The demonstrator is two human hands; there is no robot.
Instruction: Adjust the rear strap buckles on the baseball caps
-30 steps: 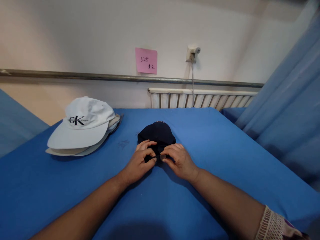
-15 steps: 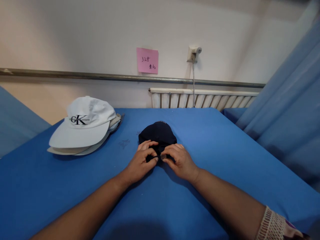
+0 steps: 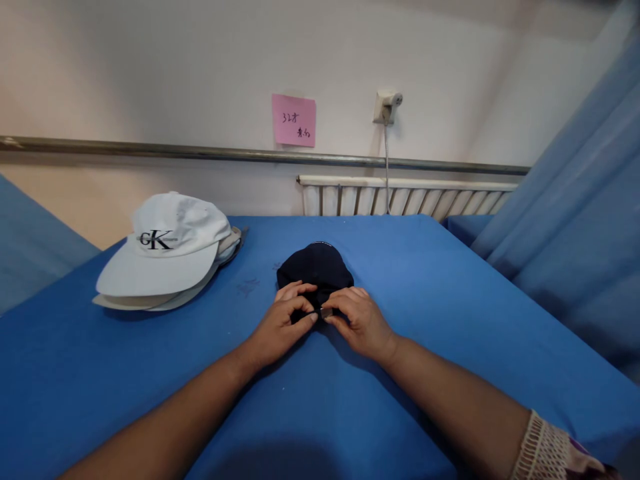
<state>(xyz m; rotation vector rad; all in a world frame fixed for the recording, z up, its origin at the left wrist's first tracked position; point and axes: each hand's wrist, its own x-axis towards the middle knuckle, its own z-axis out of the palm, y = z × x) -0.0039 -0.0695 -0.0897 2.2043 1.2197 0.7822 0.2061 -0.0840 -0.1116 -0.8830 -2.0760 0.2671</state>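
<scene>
A dark navy cap (image 3: 316,263) lies on the blue-covered table with its back strap toward me. My left hand (image 3: 286,320) is closed in a pinch on the dark strap at the cap's near edge. From the other side, my right hand (image 3: 357,320) pinches the strap's small metal buckle (image 3: 327,312) between thumb and fingers. The fingertips of both hands nearly meet at the strap. The cap's brim is hidden from view.
A stack of caps stands at the left, a white cap (image 3: 173,243) with black letters on top. Behind the table (image 3: 400,267) are a white radiator (image 3: 360,199), a metal pipe (image 3: 225,153), a plugged socket (image 3: 385,109) and a pink note (image 3: 294,120). Blue curtains (image 3: 575,200) hang at the sides.
Both hands hold nearly the same place on the cap. My left thumb has shifted very slightly right along the strap toward the buckle.
</scene>
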